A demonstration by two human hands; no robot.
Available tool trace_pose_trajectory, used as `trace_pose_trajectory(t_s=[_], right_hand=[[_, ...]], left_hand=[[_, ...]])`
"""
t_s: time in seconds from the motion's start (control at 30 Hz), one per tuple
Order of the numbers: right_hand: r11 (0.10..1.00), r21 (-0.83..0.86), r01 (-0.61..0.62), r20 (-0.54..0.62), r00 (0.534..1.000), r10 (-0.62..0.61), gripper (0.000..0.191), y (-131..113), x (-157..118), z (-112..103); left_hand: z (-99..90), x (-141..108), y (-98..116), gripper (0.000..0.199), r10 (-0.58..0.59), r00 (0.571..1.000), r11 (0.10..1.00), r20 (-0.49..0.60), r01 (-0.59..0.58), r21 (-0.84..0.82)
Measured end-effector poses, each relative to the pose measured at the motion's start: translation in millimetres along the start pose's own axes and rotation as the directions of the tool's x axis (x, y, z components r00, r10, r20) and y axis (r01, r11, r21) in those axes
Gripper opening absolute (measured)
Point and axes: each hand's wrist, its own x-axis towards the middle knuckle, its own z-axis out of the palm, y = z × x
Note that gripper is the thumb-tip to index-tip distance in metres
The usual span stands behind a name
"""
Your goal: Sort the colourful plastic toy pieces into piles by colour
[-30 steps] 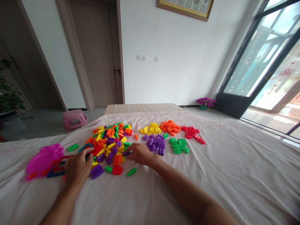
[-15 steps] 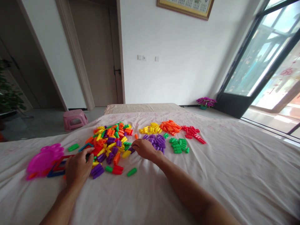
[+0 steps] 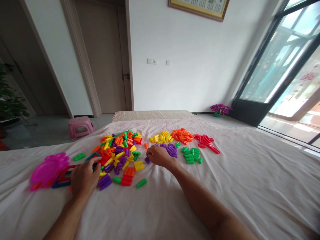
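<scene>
Purple plastic piece (image 3: pixel 147 160) juts from under the fingertips of our right hand (image 3: pixel 159 155), between the mixed pile (image 3: pixel 117 151) and the purple group (image 3: pixel 172 150), which the hand partly hides. Our right fingers are curled close together with the piece pinched at their tips. We have our left hand (image 3: pixel 86 176) at the near left edge of the mixed pile, thumb and forefinger apart; we cannot tell whether its fingertips touch anything. Beside it lie the red and blue frames (image 3: pixel 61 181) and the pink tray (image 3: pixel 47 170). Beyond the purple group we see the yellow group (image 3: pixel 161 136) and the orange group (image 3: pixel 183 135), with the red group (image 3: pixel 205 140) and the green group (image 3: pixel 191 155) to the right. Nearer us, a yellow block (image 3: pixel 139 165), an orange block (image 3: pixel 129 171) and a loose green piece (image 3: pixel 141 183) rest on the pale cloth (image 3: pixel 160 213).
</scene>
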Motion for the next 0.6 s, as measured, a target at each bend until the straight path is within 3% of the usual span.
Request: trace_pose_trajectory(t_s=[0.13,0.23,0.37,0.47,0.6], right_hand=[[0.999,0.045,0.015,-0.049,0.999,-0.013,0.027,-1.6,-0.1,1.1],[0.980,0.138,0.141,0.058,0.987,-0.150,0.022,-6.5,-0.5,3.1],[0.925,0.283,0.252,0.218,0.923,-0.318,0.021,-17.1,-4.1,4.5],[0.924,0.298,0.242,0.285,0.901,-0.328,0.034,-23.9,-6.7,3.0],[0.930,0.285,0.232,0.328,0.888,-0.321,0.028,-25.4,-6.1,2.2]], left_hand=[[1.9,0.5,-1.6,0.036,0.003,1.000,1.000,-0.002,-0.003,-0.001],[2.7,0.9,-2.6,0.036,0.011,1.000,1.000,0.001,-0.011,0.003],[1.9,0.9,-2.2,0.036,0.014,1.000,1.000,0.000,-0.014,-0.012],[0.8,0.6,-1.3,0.036,0.009,1.000,1.000,-0.001,-0.009,-0.021],[-1.2,0.4,0.2,0.037,-0.005,1.000,1.000,0.008,0.005,-0.019]])
